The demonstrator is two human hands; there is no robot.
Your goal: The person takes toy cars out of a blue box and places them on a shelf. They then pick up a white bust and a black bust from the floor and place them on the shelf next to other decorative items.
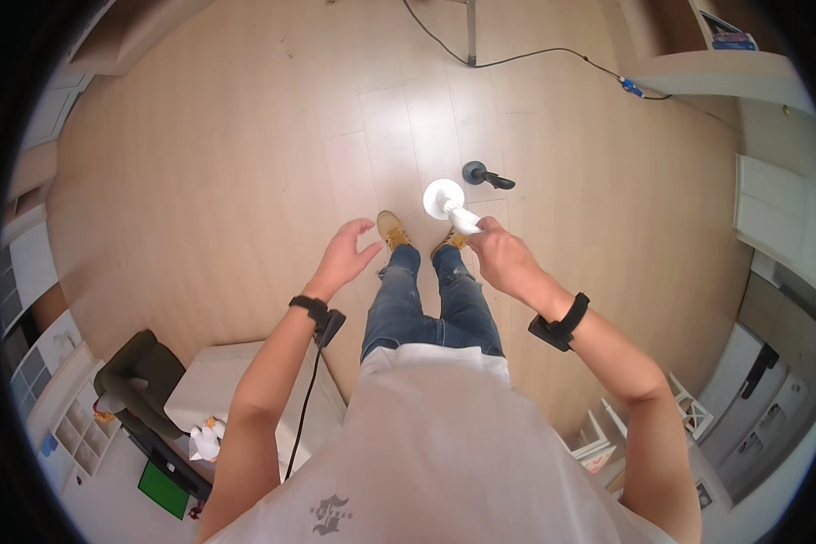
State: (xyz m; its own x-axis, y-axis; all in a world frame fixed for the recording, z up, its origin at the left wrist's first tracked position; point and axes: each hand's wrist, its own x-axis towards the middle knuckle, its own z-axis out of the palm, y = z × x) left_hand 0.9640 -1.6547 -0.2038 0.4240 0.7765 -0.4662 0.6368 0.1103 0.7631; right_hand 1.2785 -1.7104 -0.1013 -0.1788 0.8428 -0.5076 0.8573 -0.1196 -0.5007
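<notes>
My right hand [506, 258] grips the upper end of a white object [464, 216] with a round flat disc at its far end. The disc appears above the floor, just past my right shoe, though its exact height is hard to judge. Close beyond it, a similar, smaller dark object [474, 172] rests on its round base, with a black upper part leaning right. To the left, my left hand [345, 255] holds nothing, its thumb and fingers apart, above the floor near my left shoe [392, 230]. Each wrist wears a black strap with a small device.
A black cable [544, 52] with a blue connector [630, 87] crosses the wood floor beyond a metal leg [472, 34]. At lower left are a dark green chair [139, 367] and a pale cabinet [221, 381]. Another thin cable [306, 408] hangs from my left wrist device.
</notes>
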